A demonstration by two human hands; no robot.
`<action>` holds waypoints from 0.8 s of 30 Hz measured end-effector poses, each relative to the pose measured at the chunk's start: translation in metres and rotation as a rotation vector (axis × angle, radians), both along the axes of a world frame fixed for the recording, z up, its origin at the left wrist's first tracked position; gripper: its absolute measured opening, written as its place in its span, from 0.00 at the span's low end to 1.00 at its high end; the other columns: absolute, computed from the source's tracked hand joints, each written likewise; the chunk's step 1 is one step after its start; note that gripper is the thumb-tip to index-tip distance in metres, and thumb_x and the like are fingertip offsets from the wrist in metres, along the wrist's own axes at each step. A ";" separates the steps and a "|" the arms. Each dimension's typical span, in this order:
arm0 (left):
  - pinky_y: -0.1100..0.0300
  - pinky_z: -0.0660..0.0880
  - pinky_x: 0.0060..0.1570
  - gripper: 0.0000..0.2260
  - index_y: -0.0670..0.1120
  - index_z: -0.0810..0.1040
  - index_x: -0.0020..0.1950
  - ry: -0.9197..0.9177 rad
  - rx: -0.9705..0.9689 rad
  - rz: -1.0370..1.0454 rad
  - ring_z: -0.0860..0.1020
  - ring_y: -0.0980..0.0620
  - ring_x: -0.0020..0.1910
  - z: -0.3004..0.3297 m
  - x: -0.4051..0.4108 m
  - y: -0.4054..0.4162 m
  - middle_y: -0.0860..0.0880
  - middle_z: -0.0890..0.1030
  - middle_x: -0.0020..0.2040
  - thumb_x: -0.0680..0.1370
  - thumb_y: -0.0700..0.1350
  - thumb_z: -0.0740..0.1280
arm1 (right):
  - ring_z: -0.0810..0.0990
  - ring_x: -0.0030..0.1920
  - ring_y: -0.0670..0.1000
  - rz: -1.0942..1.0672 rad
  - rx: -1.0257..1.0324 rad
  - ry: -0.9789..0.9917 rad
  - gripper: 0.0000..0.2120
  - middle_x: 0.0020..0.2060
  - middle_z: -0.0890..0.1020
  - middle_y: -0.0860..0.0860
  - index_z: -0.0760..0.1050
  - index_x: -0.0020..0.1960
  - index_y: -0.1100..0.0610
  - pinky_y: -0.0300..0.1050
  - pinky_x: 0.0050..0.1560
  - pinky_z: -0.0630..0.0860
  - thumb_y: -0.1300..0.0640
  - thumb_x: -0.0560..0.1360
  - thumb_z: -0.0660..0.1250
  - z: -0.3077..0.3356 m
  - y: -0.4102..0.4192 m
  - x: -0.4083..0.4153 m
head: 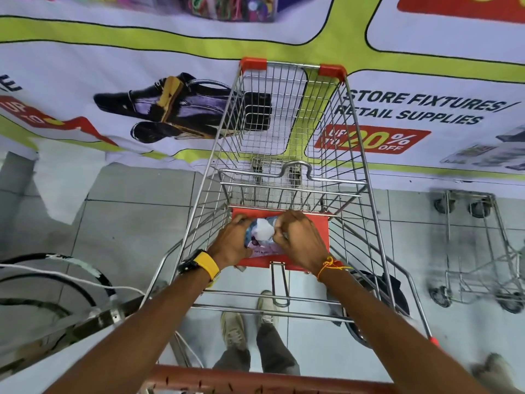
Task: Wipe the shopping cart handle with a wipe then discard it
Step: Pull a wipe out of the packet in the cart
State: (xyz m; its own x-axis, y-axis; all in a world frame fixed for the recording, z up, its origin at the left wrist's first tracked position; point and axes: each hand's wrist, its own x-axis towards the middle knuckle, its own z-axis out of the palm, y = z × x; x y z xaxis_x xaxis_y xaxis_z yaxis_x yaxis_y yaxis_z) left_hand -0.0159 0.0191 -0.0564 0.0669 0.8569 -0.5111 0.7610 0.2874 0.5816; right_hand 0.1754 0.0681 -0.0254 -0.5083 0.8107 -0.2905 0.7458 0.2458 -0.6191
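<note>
A wire shopping cart [284, 115] stands in front of me against a banner. Its red handle [255, 378] runs across the bottom of the view, below my forearms. On the cart's red child-seat flap [321, 231] lies a soft pack of wipes [262, 247]. My left hand [231, 243] grips the pack's left side. My right hand [298, 237] pinches a white wipe [264, 231] that sticks up from the pack's top. Both hands cover most of the pack.
A printed banner [142, 66] hangs behind the cart. A second, small wire cart [477, 251] lies on the tiled floor at the right. Black hoops and a white cable [56, 275] lie at the left. My shoes [247, 322] show under the cart.
</note>
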 end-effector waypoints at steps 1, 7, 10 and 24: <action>0.52 0.74 0.65 0.39 0.44 0.68 0.74 -0.007 0.003 0.006 0.75 0.42 0.66 0.000 0.000 -0.001 0.46 0.71 0.72 0.65 0.39 0.79 | 0.79 0.51 0.57 -0.040 0.004 0.026 0.03 0.48 0.82 0.54 0.76 0.45 0.55 0.54 0.53 0.80 0.61 0.74 0.68 0.001 0.000 0.002; 0.55 0.75 0.63 0.40 0.48 0.68 0.75 -0.015 0.040 -0.008 0.76 0.42 0.65 0.001 0.000 -0.004 0.48 0.71 0.72 0.65 0.39 0.77 | 0.82 0.42 0.52 -0.364 -0.142 0.282 0.05 0.40 0.83 0.52 0.79 0.43 0.61 0.47 0.44 0.81 0.69 0.73 0.69 0.012 -0.002 0.011; 0.54 0.76 0.62 0.39 0.48 0.67 0.75 -0.020 0.044 -0.022 0.76 0.43 0.66 0.003 0.000 -0.003 0.48 0.71 0.73 0.66 0.39 0.76 | 0.80 0.40 0.49 -0.492 -0.252 0.428 0.10 0.38 0.82 0.51 0.78 0.41 0.59 0.43 0.44 0.78 0.74 0.73 0.68 0.019 -0.005 0.013; 0.46 0.74 0.68 0.34 0.47 0.69 0.73 -0.367 0.155 0.188 0.76 0.48 0.67 0.053 0.019 -0.011 0.48 0.77 0.69 0.70 0.41 0.78 | 0.86 0.57 0.53 -0.747 -0.594 0.879 0.18 0.56 0.87 0.51 0.85 0.59 0.54 0.39 0.47 0.86 0.70 0.84 0.60 0.048 -0.007 0.020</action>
